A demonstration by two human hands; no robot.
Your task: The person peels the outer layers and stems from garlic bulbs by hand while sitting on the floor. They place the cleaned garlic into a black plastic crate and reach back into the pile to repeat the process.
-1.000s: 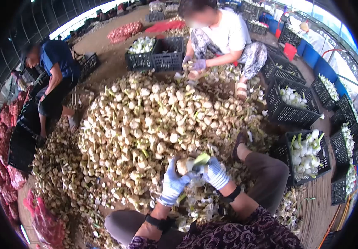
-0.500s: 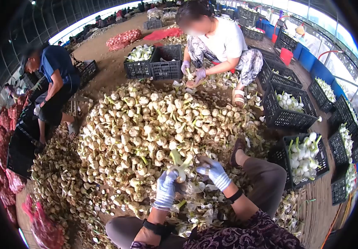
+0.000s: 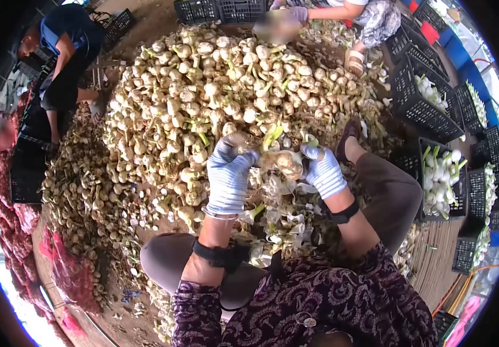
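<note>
My left hand (image 3: pixel 229 176), in a striped white-and-blue glove, is closed, its thumb side at the left end of a garlic bulb (image 3: pixel 287 164) with brownish outer skin. My right hand (image 3: pixel 324 172), in a matching glove, has its fingers bent against the bulb's right side. The bulb is held between both hands, above loose peelings (image 3: pixel 281 222). Motion blurs the left fingertips and the bulb's left end. Just beyond the hands rises a large heap of untrimmed garlic (image 3: pixel 203 104), a green stem (image 3: pixel 272 136) showing at its near edge.
Black crates (image 3: pixel 429 101) stand along the right, one with white trimmed garlic (image 3: pixel 439 179). Red mesh sacks (image 3: pixel 70 272) lie at left. One person (image 3: pixel 70 34) bends over at far left; another person's gloved hand (image 3: pixel 298 14) works across the heap. My knees flank the peelings.
The view has tipped downward. The pale, green-stemmed garlic in my left hand is gone from there; a brownish bulb is now between my hands. My right hand has closed in on it.
</note>
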